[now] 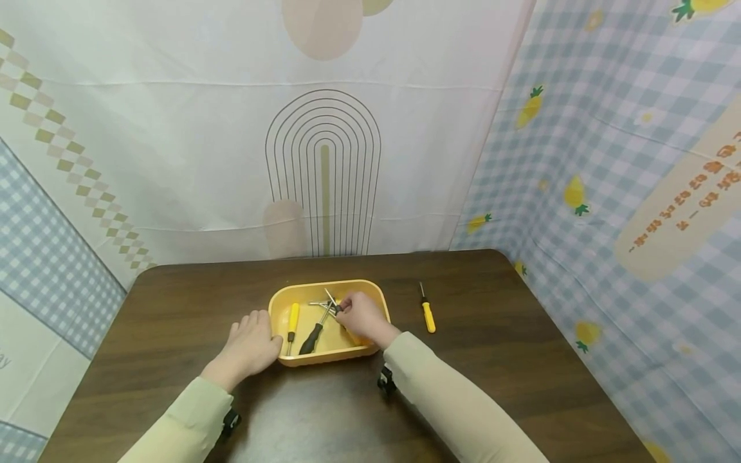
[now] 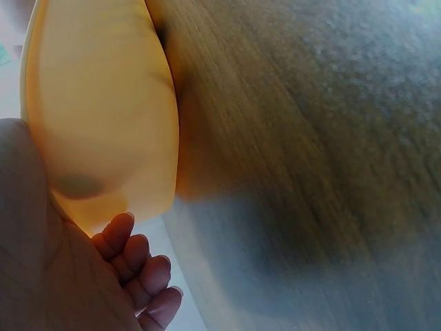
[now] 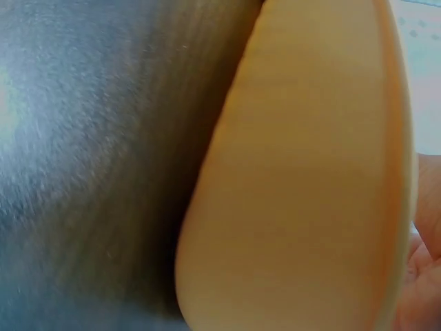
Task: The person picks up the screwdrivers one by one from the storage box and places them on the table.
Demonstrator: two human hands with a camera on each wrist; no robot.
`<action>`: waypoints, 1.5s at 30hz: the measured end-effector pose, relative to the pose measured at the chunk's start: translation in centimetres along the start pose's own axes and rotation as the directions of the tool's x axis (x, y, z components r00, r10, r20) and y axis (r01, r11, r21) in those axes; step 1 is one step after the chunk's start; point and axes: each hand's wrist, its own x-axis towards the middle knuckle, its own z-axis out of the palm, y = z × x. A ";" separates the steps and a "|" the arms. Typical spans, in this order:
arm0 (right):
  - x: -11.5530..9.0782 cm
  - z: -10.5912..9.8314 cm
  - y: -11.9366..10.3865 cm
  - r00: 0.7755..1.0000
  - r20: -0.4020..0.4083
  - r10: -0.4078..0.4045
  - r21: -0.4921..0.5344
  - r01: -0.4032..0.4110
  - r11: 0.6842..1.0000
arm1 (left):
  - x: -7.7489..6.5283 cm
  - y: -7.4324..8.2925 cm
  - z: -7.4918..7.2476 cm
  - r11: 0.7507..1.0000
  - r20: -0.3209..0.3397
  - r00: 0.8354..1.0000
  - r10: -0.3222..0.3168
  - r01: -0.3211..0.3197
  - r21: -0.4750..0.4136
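A yellow tray [image 1: 330,355] sits on the table with several tools in it. My right hand [image 1: 366,316] reaches over its right side and pinches a screwdriver [image 1: 330,296] near a dark part, its thin metal shaft pointing up and left. The fingers hide most of its handle. Beside it lie a black-handled screwdriver [image 1: 311,339] and a yellow-handled screwdriver [image 1: 294,316]; a silver metal piece [image 1: 317,303] is partly covered. At the tray's left end my left hand [image 1: 252,339] rests against the wall, thumb by the rim. In the left wrist view its fingers [image 2: 148,272] are loosely bent.
Another yellow-handled screwdriver [image 1: 428,315] lies on the dark wooden table [image 1: 486,360], right of the tray. Patterned cloth [image 1: 231,148] hangs behind the table's far edge and along the right side.
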 end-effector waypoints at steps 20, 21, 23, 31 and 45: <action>-0.1 -6.3 2.3 1.000 -0.020 0.017 0.238 -0.012 0.971 | 0.2 0.0 0.0 1.000 -0.013 1.000 0.005 -0.005 0.000; -0.1 -6.7 2.6 0.999 -0.030 0.018 0.230 -0.011 0.973 | 0.2 0.0 -0.1 1.000 -0.012 1.000 0.006 -0.006 0.001; -0.2 -7.4 3.1 0.999 -0.047 0.028 0.228 -0.016 0.974 | 0.1 0.0 -0.1 1.000 -0.008 1.000 0.005 -0.005 0.001; -0.9 -9.3 4.5 0.995 -0.071 0.077 0.232 -0.059 0.971 | 0.1 -0.1 0.0 1.000 0.011 1.000 -0.003 0.004 -0.010; -1.6 -11.7 8.5 0.988 -0.082 0.129 0.283 -0.101 0.954 | 0.1 0.0 0.0 1.000 0.018 1.000 -0.008 0.008 -0.018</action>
